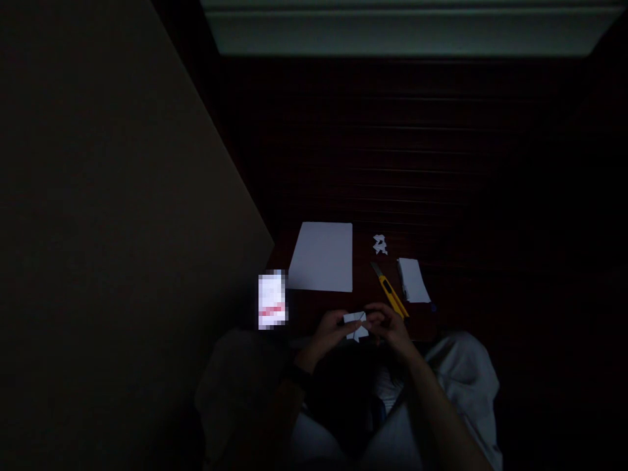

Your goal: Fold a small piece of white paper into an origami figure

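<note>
One folded paper [356, 325] between left hand [330, 331], right hand [391, 327]; card [272, 299] unreadable

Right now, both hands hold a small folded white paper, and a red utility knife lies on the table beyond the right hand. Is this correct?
No: the head view shows the utility knife is yellow, not red. The rest holds: left hand and right hand hold the folded white paper, and the knife lies on the table beyond the right hand.
</note>
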Demonstrator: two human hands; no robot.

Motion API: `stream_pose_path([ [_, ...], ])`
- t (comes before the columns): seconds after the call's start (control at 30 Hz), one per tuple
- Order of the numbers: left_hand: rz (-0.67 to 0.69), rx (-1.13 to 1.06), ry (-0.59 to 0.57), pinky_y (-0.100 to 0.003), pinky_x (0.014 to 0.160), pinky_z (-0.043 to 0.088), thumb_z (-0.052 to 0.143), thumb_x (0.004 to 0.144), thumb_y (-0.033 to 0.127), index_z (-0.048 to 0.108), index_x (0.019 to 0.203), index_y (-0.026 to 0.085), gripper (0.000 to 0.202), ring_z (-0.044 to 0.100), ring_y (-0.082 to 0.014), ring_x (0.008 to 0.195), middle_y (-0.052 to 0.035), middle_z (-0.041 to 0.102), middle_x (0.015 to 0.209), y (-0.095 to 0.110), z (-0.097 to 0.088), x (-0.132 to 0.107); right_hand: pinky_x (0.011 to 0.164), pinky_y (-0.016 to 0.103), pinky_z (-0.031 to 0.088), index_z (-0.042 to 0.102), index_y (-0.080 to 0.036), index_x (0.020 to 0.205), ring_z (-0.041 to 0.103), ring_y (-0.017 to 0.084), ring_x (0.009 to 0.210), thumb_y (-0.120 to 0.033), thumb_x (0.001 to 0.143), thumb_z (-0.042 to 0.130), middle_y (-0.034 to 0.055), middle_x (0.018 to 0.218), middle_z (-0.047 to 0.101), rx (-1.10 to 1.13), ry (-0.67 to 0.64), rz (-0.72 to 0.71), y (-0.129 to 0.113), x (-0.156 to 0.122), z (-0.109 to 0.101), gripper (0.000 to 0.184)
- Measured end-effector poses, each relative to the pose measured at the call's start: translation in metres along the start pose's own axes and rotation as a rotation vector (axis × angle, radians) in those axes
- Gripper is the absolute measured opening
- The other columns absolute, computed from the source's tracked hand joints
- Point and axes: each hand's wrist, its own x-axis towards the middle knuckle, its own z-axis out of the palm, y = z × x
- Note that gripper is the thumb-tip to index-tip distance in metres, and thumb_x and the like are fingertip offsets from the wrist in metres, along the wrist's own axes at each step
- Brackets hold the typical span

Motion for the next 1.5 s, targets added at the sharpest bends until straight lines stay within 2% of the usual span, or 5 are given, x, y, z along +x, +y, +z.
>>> stream_pose_path([
  [0.23,-0.028,-0.028,0.044,-0.02,0.052,0.032,0.062,0.066,0.045,0.062,0.071,0.01,0.035,0.048,-0.0114,0.059,-0.0013,0.056,0.063,0.003,0.001,-0.002,0.034,0.016,0.038,0.058,-0.02,0.092,0.049,0.008,0.048,-0.029,0.064,0.07,-0.001,0.07,0.061,-0.017,0.028,-0.009,0.003,0.001,0.001,0.031],
  [0.4,-0.043,-0.11,0.031,-0.021,0.056,0.036,0.063,0.068,0.038,0.063,0.078,0.011,0.029,0.052,-0.0137,0.064,-0.0023,0.059,0.069,0.0,-0.002,-0.005,0.035,0.017,0.038,0.059,-0.019,0.091,0.049,0.008,0.047,-0.029,0.063,0.071,-0.0012,0.069,0.061,-0.019,0.034,-0.017,0.001,0.0,0.002,0.032],
  [0.63,0.062,-0.172,-0.025,-0.024,0.064,0.042,0.066,0.066,0.028,0.061,0.092,0.012,0.031,0.057,-0.0166,0.074,-0.0056,0.063,0.084,0.0,-0.001,0.0,0.035,0.017,0.039,0.057,-0.02,0.086,0.05,0.009,0.048,-0.031,0.062,0.072,-0.0031,0.066,0.058,-0.008,0.078,-0.018,0.004,0.001,0.002,0.03],
  [1.07,0.035,-0.109,-0.017,-0.025,0.062,0.043,0.064,0.069,0.034,0.064,0.09,0.009,0.033,0.058,-0.0171,0.07,-0.0083,0.066,0.081,-0.006,-0.002,0.002,0.037,0.019,0.04,0.062,-0.018,0.085,0.054,0.012,0.053,-0.035,0.061,0.072,0.0017,0.073,0.063,-0.025,0.076,-0.005,0.006,0.002,0.001,0.031],
  [1.5,0.005,-0.104,-0.017,-0.025,0.062,0.043,0.066,0.067,0.036,0.065,0.086,0.009,0.033,0.059,-0.0185,0.072,-0.0089,0.066,0.081,0.001,-0.001,-0.001,0.038,0.02,0.036,0.065,-0.018,0.078,0.048,0.009,0.04,-0.032,0.062,0.073,-0.0016,0.056,0.059,-0.097,0.097,-0.008,0.006,0.0,-0.001,0.023],
])
